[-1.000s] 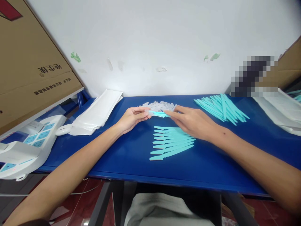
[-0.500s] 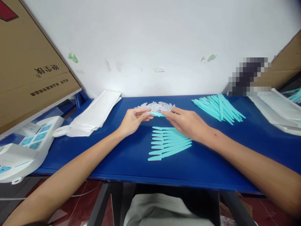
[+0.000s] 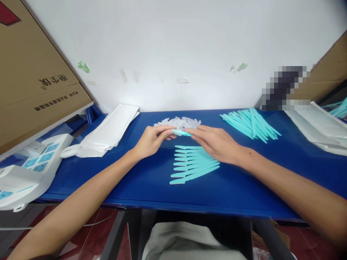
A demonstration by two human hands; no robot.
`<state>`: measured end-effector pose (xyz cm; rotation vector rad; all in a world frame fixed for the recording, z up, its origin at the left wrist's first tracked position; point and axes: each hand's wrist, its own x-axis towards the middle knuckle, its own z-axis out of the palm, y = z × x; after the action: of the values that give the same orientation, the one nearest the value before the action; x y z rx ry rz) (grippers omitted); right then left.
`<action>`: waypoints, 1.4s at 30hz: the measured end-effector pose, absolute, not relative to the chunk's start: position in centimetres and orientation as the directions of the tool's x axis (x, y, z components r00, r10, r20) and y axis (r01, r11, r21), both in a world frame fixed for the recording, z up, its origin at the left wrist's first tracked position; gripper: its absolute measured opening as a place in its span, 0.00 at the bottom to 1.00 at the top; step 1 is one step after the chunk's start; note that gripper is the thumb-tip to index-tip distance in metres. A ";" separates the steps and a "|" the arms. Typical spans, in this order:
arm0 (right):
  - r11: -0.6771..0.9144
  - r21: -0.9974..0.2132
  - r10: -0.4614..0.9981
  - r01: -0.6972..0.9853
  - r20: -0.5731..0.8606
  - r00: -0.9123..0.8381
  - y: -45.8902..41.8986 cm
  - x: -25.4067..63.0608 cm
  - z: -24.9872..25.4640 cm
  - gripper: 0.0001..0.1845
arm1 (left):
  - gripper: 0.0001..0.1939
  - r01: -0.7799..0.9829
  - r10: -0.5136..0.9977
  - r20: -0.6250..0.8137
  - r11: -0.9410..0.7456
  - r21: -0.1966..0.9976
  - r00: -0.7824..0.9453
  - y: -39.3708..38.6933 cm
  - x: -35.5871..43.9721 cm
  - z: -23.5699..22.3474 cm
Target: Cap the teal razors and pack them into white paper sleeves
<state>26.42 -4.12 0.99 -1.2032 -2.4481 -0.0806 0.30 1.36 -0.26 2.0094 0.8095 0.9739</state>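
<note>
Between my two hands is a turquoise eyebrow razor (image 3: 181, 133), held level above the table. My left hand (image 3: 153, 140) pinches its left end with thumb and fingers; whether a cap sits there is hidden. My right hand (image 3: 217, 142) is closed on its right end. Just behind the hands lies a heap of small translucent blade caps (image 3: 177, 121). Nearer to me, several turquoise eyebrow razors (image 3: 189, 168) lie side by side in a fanned row, their right ends partly under my right hand.
A loose pile of turquoise razors (image 3: 252, 122) lies at the right on the blue table (image 3: 135, 195). White plastic sleeves (image 3: 111, 128) are at the left, with more white sheets (image 3: 320, 124) far right. A white device with blue panels (image 3: 45, 162) and a cardboard box (image 3: 40, 68) flank the left.
Both hands stay together over the same razor, with only slight finger shifts. The row, pile and caps lie as before; the view has shifted a little.
</note>
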 end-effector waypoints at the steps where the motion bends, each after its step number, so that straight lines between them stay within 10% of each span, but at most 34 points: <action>1: 0.643 -0.154 0.740 0.750 0.376 -0.558 -4.1 26.6 1.1 0.25 | 0.22 0.229 0.755 0.357 -0.547 0.805 0.550 1.4 0.0 0.0; 16: 0.660 -0.278 0.750 0.698 0.309 -0.585 -4.0 26.9 1.1 0.24 | 0.22 0.336 0.528 0.291 -0.791 0.512 0.798 1.5 0.0 1.1; 28: 0.568 -0.258 0.813 0.781 0.325 -0.484 -2.0 27.7 0.4 0.23 | 0.18 0.513 0.753 0.370 -0.647 0.564 0.544 5.0 0.3 2.2; 42: 0.603 -0.184 0.798 0.776 0.160 -0.582 -1.9 27.9 -0.2 0.25 | 0.21 0.656 0.649 0.286 -0.750 0.085 0.704 4.8 -0.9 -0.8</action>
<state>27.90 -1.94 -0.20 -1.2994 -2.6042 0.1381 -0.87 4.79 -0.78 2.9214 1.1192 0.4771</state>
